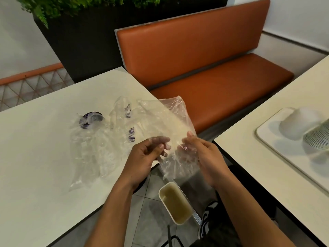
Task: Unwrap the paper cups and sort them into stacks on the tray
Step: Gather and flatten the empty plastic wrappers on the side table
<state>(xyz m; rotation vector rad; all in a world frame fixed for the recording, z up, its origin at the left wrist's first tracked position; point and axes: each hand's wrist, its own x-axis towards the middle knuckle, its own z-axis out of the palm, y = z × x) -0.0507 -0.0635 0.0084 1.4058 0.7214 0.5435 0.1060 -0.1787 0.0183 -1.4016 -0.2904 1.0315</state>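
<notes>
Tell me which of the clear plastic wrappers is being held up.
The plain clear plastic wrapper gripped by the left hand and right hand. The other crumpled wrappers, with purple print, lie on the white table.

Orange padded bench point(195, 50) against white wall point(293, 13). Off-white left table point(44, 166) and right table point(267, 148) flank it. Black planter point(85, 47) holds green foliage point(71, 6). Grey tiled floor point(147, 220). Orange-topped lattice railing point(32, 86) at far left.

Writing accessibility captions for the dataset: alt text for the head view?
The left hand and right hand hold a crumpled clear plastic bag between two pale tables. Empty wrappers lie on the left table; stacked white cups sit on a tray on the right table.
</notes>
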